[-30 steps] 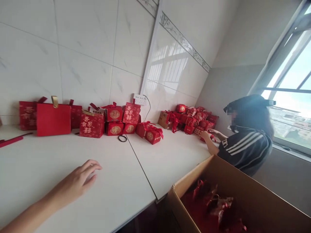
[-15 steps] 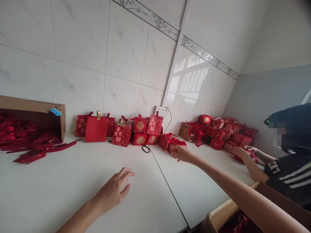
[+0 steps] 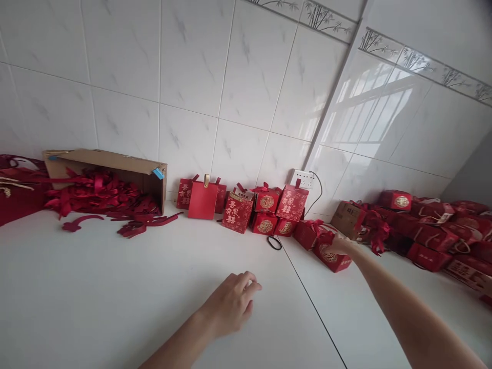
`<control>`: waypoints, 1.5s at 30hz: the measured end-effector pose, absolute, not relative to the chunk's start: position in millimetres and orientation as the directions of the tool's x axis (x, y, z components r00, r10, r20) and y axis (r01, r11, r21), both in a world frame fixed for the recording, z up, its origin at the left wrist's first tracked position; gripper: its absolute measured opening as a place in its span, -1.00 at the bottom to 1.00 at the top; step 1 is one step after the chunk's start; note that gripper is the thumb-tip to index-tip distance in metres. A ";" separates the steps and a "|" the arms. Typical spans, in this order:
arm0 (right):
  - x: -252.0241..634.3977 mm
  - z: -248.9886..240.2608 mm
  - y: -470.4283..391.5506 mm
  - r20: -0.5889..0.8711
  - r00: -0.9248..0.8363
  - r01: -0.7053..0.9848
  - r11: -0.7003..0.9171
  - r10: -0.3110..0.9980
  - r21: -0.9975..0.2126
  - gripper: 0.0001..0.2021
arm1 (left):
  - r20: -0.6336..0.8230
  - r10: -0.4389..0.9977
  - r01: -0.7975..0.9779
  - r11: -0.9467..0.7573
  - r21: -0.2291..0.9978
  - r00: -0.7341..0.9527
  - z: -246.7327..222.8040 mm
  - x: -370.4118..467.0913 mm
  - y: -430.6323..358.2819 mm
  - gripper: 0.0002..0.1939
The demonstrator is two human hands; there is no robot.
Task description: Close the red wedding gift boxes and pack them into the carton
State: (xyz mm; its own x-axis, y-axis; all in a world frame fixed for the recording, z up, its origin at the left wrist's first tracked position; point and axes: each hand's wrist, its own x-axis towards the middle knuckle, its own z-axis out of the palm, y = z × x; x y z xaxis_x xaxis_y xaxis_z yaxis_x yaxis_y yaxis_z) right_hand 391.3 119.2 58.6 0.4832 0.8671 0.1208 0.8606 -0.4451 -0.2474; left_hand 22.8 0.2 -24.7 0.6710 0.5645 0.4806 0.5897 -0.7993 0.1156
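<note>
My right hand (image 3: pixel 341 245) reaches across the white table (image 3: pixel 215 266) and grips the top of a red gift box (image 3: pixel 333 260) by its ribbon. Gold round lettering marks the box's front; my fingertips are partly hidden there. Close behind it sits another red box (image 3: pixel 306 236) with a ribbon bow. My left hand (image 3: pixel 232 302) hovers over or rests on the tabletop, fingers loosely bent and apart, holding nothing. Ahead of it lies a black ring-shaped band (image 3: pixel 274 243).
A tipped cardboard box (image 3: pixel 103 156) spills red ribbons (image 3: pixel 103 192) at left. Several red gift boxes (image 3: pixel 265 225) and a flat red bag (image 3: pixel 202 201) stand along the wall. More red boxes (image 3: pixel 430 256) are piled at right, and a power socket (image 3: pixel 303 178) is on the wall.
The view has turned to the right-hand side less, so the co-worker has left the picture. My right hand has moved onto the red gift box's top; the left stays empty.
</note>
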 end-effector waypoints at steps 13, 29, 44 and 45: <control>325.4 93.6 19.4 -0.257 -0.021 0.992 -0.013 0.966 -0.129 -0.40 | 0.369 0.718 0.427 -0.665 0.612 0.590 -23.1 25.6 1.4 -0.53; 161.9 38.2 46.3 0.322 -0.461 0.434 0.527 0.827 -0.731 -0.23 | 0.460 0.887 0.227 -0.457 0.860 0.046 -18.5 -15.9 40.8 -0.15; 191.6 21.6 37.3 0.050 -0.366 0.164 0.117 0.929 -0.980 -0.65 | 0.728 0.636 0.431 -0.750 0.502 0.258 -11.6 -15.9 35.6 -0.28; 192.8 24.3 34.9 0.050 -0.390 0.225 0.147 0.919 -0.963 -0.68 | 0.707 0.665 0.412 -0.729 0.547 0.238 -9.9 -14.3 34.0 -0.33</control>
